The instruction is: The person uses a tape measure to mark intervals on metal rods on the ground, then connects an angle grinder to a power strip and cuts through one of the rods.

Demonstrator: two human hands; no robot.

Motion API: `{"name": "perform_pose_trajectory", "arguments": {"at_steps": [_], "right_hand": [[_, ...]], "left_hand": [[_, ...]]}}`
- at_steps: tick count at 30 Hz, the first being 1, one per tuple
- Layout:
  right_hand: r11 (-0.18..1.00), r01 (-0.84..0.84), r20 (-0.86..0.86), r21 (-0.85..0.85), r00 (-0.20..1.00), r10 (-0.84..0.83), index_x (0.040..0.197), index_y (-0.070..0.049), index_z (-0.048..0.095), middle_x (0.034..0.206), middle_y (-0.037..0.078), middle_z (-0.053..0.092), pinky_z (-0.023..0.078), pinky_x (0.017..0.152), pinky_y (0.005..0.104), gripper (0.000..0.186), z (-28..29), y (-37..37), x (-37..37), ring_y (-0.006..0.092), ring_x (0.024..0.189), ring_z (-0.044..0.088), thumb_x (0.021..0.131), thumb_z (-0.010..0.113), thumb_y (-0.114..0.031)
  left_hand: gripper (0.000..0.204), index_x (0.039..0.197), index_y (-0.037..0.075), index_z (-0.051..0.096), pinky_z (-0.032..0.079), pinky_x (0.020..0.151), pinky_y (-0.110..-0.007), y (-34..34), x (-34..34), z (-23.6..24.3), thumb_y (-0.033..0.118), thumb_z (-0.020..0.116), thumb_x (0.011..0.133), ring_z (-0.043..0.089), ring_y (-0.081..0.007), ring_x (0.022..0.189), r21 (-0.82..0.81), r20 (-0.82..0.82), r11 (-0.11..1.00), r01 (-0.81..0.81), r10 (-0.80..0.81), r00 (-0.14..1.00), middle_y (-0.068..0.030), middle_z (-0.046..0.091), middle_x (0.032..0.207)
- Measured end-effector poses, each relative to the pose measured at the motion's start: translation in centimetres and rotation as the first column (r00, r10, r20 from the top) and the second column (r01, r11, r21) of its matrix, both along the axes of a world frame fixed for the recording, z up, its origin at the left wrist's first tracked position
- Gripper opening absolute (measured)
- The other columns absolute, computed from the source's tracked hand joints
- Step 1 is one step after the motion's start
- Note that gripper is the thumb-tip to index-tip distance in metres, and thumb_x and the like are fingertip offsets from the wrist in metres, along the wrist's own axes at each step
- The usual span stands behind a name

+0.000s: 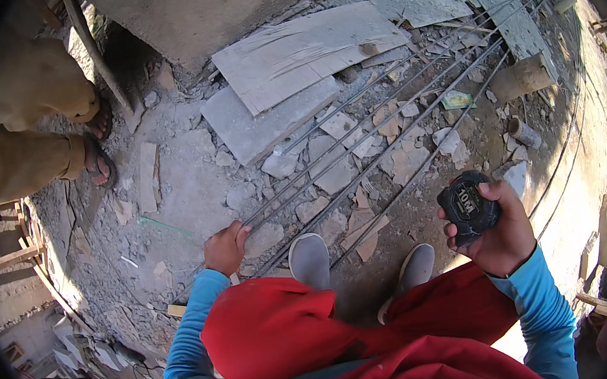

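In my right hand (506, 231) is a black tape measure (468, 205), held up off the ground with my fingers and thumb wrapped round its case. No blade can be made out coming from it. My left hand (225, 249) is closed on one of the long thin steel rods (378, 124), beside my left knee. Several of these rods run side by side from near my feet to the far right. They lie over broken rubble and boards.
At the far left stands another person in tan trousers (26, 156) and sandals. A wooden board (311, 48) rests partly on a pale slab (266, 119). A cardboard-coloured block (521, 78) and a small cylinder (525, 133) lie to the right. Broken tile pieces litter the ground.
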State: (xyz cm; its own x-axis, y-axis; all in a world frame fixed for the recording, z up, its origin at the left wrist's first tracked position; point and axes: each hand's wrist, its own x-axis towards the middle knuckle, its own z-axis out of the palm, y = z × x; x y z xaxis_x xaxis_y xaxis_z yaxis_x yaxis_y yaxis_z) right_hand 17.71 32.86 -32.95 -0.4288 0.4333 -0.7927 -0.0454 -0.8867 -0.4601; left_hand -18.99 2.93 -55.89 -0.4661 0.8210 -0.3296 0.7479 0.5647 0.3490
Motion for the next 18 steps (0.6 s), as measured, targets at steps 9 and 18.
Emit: {"name": "perform_pose_trajectory", "arguments": {"at_steps": [9,18], "right_hand": [[0.946,-0.288,0.105,0.147,0.956,0.275,0.125,-0.016,0.060,0.101,0.010,0.069,0.055,0.070,0.0329,0.038,-2.7,4.1,-3.9,0.0205,0.078,0.066,0.092,0.064,-0.034],[0.886,-0.450,0.049,0.117,0.893,0.447,0.136,-0.014,0.055,0.105,0.010,0.067,0.055,0.067,0.0313,0.050,-5.1,2.3,-5.3,0.0193,0.084,0.067,0.090,0.066,-0.032]], "left_hand": [[0.025,0.104,0.015,0.066,0.051,0.088,-0.051,-23.5,-4.1,-1.3,0.038,0.060,0.099,0.068,-0.0324,0.095,-0.254,-0.472,0.935,-0.248,0.104,0.875,-0.0096,0.071,0.096],[0.048,0.134,0.022,0.061,0.040,0.108,-0.054,-24.6,-6.5,-0.1,0.026,0.071,0.088,0.050,-0.0338,0.135,0.035,-0.636,0.560,-0.828,0.652,0.414,-0.0122,0.052,0.148]]}}
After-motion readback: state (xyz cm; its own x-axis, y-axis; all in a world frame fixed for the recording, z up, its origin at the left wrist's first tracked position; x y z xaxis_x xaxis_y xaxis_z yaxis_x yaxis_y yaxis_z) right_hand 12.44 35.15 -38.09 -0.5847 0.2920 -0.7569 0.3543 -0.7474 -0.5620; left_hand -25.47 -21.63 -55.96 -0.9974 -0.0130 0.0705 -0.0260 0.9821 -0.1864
